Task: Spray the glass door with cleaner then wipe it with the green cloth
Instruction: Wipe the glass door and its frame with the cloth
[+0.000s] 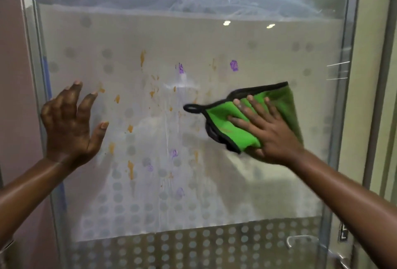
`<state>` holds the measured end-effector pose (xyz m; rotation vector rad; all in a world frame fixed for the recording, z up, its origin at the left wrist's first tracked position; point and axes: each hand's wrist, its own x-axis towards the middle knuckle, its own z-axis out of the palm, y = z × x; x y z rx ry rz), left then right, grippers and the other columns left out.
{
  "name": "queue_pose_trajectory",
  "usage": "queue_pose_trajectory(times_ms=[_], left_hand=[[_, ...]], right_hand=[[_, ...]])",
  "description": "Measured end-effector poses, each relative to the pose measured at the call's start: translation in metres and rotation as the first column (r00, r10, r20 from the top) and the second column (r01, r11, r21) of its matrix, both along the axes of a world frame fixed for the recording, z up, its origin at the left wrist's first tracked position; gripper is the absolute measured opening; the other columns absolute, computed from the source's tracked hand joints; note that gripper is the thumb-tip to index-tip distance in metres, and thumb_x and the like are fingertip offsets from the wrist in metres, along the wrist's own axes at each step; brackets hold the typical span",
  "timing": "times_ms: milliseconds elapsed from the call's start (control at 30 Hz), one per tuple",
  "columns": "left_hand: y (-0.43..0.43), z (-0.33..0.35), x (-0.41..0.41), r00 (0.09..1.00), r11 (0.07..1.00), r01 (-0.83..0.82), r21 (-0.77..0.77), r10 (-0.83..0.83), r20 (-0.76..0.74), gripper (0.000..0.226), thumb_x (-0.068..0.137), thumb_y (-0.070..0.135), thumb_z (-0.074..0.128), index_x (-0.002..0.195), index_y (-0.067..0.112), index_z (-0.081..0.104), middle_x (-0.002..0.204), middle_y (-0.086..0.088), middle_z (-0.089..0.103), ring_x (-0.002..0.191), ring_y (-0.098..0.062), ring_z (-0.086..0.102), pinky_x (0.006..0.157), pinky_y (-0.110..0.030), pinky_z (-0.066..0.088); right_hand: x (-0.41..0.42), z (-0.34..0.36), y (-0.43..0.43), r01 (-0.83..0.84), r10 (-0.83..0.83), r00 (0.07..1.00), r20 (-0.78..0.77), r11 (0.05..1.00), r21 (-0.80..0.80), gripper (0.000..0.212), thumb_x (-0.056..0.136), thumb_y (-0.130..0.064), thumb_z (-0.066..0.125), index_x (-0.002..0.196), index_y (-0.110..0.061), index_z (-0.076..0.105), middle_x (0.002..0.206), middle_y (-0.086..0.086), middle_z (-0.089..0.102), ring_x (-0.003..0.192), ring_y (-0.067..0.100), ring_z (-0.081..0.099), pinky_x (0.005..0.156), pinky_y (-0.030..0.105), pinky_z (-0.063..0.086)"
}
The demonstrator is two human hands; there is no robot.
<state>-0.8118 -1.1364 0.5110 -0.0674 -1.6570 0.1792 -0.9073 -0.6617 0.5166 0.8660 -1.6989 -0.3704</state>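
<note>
The glass door fills the view, frosted in its middle band with a dot pattern and marked with orange and purple smears and wet streaks. My right hand lies flat on the green cloth with black edging and a black loop, pressing it against the glass right of centre. My left hand is raised at the door's left side with fingers spread, holding nothing, close to or touching the glass. No spray bottle is in view.
A metal frame edges the door on the left, with a pinkish wall beyond it. Another frame post stands at the right. A metal door handle and lock plate sit at the lower right.
</note>
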Motion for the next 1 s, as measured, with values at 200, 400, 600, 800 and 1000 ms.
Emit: queue_pose_trajectory(times_ms=[200,400,600,800,1000], left_hand=[[-0.001,0.001,-0.001,1.0,1.0,-0.018,0.017,0.018,0.003,0.069,0.094,0.053,0.039,0.148,0.01,0.043,0.163,-0.014,0.03,0.141,-0.045,0.034,0.109,-0.057,0.027],[0.0,0.0,-0.001,1.0,1.0,-0.008,0.006,0.008,-0.004,0.068,0.095,0.053,0.039,0.147,0.01,0.044,0.162,-0.004,0.025,0.14,-0.045,0.035,0.109,-0.056,0.027],[-0.001,0.0,-0.001,1.0,1.0,-0.006,0.014,0.006,0.003,0.067,0.096,0.052,0.038,0.147,0.01,0.043,0.162,-0.017,0.031,0.14,-0.045,0.034,0.108,-0.052,0.026],[-0.002,0.0,-0.001,1.0,1.0,-0.008,0.014,0.008,-0.001,0.068,0.095,0.052,0.038,0.148,0.009,0.043,0.161,-0.02,0.032,0.14,-0.044,0.033,0.108,-0.056,0.027],[-0.002,-0.001,-0.001,1.0,1.0,-0.006,0.02,0.006,-0.003,0.068,0.096,0.052,0.038,0.149,0.011,0.041,0.162,-0.018,0.03,0.141,-0.041,0.031,0.11,-0.057,0.026]], right_hand=[[-0.007,0.088,0.027,-0.031,0.081,0.995,0.056,0.795,-0.605,0.067,0.098,-0.048,0.043,0.16,-0.039,0.021,0.171,0.004,0.014,0.159,0.029,0.009,0.128,0.048,0.001],[0.018,0.058,-0.087,-0.124,0.194,0.978,0.077,0.835,-0.537,0.074,0.089,-0.046,0.048,0.158,-0.024,0.035,0.169,0.013,0.019,0.157,0.039,0.01,0.124,0.062,0.007],[0.013,0.04,-0.033,-0.078,0.073,0.996,0.053,0.991,0.105,0.065,0.098,-0.053,0.037,0.156,-0.024,0.041,0.168,0.01,0.025,0.156,0.036,0.017,0.125,0.058,0.016],[0.006,0.129,-0.008,-0.071,0.134,0.99,0.05,0.763,-0.643,0.06,0.098,-0.044,0.049,0.156,-0.038,0.034,0.169,0.002,0.023,0.157,0.027,0.018,0.127,0.053,0.012],[0.019,0.037,-0.089,-0.066,0.119,0.991,0.067,0.843,-0.533,0.076,0.087,-0.044,0.057,0.158,-0.025,0.036,0.169,0.013,0.02,0.157,0.037,0.014,0.125,0.059,0.01]])
